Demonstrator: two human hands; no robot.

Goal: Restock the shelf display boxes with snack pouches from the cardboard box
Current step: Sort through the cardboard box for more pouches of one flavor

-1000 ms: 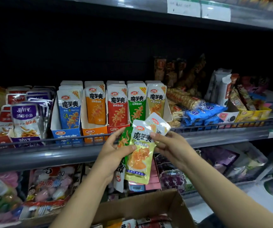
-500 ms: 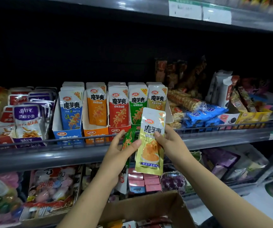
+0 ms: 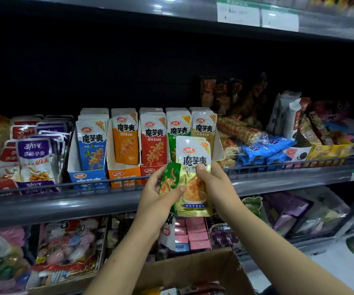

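My right hand (image 3: 215,184) grips a yellow snack pouch (image 3: 194,154) upright, its top edge level with the shelf's front rail and overlapping the green and yellow rows. My left hand (image 3: 157,194) holds green pouches (image 3: 170,177) and its thumb presses the yellow pouch's lower half. On the shelf stand display boxes of the same snack: blue (image 3: 88,177), orange (image 3: 123,175), red (image 3: 153,143), green (image 3: 177,126) and yellow (image 3: 203,124). The open cardboard box (image 3: 195,271) sits low in front of me, with a few pouches showing inside.
A grey wire rail (image 3: 278,167) runs along the shelf front. Purple and red fish-snack packs (image 3: 33,158) fill the left, blue cookie packs (image 3: 265,147) and mixed snacks the right. The lower shelf (image 3: 69,250) holds candy bags and pink boxes. Price tags (image 3: 238,13) hang above.
The yellow pouch went from tilted to upright and rose toward the shelf's yellow row. Both hands moved up with it, and the green pouches show more in my left hand.
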